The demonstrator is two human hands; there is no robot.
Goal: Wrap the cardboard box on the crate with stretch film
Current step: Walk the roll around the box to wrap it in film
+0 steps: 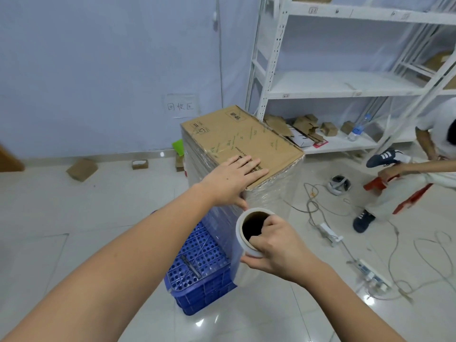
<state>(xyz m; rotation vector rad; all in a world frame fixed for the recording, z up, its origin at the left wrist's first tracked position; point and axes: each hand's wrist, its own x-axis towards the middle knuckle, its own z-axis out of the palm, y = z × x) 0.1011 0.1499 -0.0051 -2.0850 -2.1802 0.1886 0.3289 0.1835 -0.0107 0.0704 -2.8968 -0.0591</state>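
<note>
Left hand [234, 177] flat, fingers straight, on film-wrapped box [243, 141] atop blue crate [197, 272], right hand [274, 245] grasping film roll [246, 240] by its core, beside box corner

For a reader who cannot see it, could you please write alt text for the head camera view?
A person's left hand rests flat on a cardboard box whose sides are wrapped in stretch film, standing on a blue crate. The right hand grips a stretch film roll beside it.
</note>
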